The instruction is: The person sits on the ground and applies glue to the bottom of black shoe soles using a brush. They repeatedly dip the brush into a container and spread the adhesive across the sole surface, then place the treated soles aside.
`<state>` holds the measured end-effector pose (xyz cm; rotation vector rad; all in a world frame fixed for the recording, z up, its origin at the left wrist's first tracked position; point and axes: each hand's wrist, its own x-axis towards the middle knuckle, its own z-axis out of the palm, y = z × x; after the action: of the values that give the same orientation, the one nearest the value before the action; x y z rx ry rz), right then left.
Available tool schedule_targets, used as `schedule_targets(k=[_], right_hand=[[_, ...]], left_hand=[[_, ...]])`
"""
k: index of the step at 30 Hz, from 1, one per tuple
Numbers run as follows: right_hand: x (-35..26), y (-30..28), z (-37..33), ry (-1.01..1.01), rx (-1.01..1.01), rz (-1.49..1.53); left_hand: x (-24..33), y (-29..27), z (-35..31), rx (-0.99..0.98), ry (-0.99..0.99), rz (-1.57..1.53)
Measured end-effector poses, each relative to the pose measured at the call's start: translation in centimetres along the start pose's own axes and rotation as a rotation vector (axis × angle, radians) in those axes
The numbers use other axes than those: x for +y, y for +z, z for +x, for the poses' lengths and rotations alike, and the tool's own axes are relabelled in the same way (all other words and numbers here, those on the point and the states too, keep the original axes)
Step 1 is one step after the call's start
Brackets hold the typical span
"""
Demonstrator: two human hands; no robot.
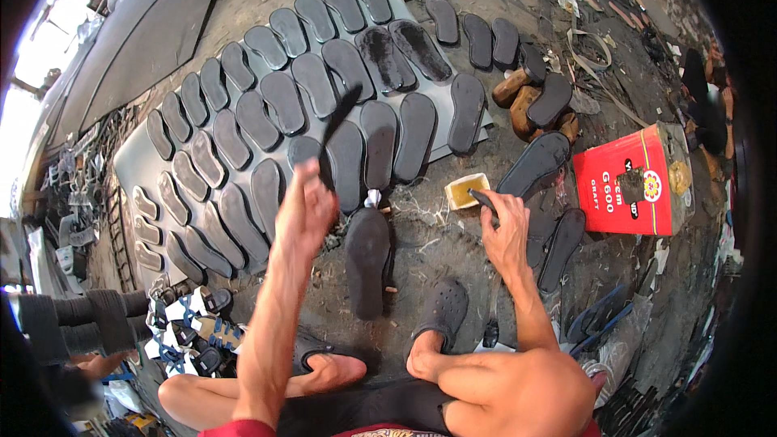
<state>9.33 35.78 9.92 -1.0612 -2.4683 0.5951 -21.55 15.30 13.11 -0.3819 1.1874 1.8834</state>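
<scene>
My left hand [306, 209], blurred by motion, is closed over the rows of dark shoe soles [313, 86]. A thin dark sole [344, 113], smeared and seen nearly edge-on, sticks up from its fingers. My right hand [507, 231] pinches a small dark applicator [483, 198]; its tip is at the rim of a small pale tray [468, 191] with yellowish liquid in it. Between my hands, a sole-shaped dark piece [368, 263] lies on the ground, its top end toward the rows. Two soles at the back, one of them [419, 50], look wet and shiny.
A red tin [622, 184] stands at the right. Wooden shoe lasts [524, 105] lie behind the tray among loose soles. A grey sheet [447, 146] lies under the rows. At left are sandal uppers [190, 332] in white and blue. My clog-clad foot [441, 311] is close in front.
</scene>
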Motion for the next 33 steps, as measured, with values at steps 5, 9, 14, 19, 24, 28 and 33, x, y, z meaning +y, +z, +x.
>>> schedule_targets(k=[5,9,14,19,24,28,33], right_hand=[[-1.1,-0.2,1.2,0.062,-0.014,0.094],[0.0,-0.5,2.4,0.148,-0.028,0.194],[0.7,0.5,3.7,0.175,-0.052,0.251],[2.2,0.7,4.3,0.179,-0.110,0.189],[2.5,1.5,6.0,-0.193,-0.245,0.001],[3.0,4.2,6.2,-0.310,-0.263,-0.125],[4.4,5.3,5.4,-0.337,-0.289,-0.144]], left_hand=[[7.2,8.8,18.1,0.146,0.425,0.545],[3.8,11.7,26.4,0.586,0.586,1.123],[0.7,5.9,29.2,0.738,0.785,1.486],[-8.2,7.2,18.4,0.305,1.160,1.238],[-18.9,5.4,4.9,-0.302,0.999,1.389],[-22.0,6.2,6.1,-0.227,0.860,1.326],[-22.8,5.9,7.7,-0.331,0.832,1.458]])
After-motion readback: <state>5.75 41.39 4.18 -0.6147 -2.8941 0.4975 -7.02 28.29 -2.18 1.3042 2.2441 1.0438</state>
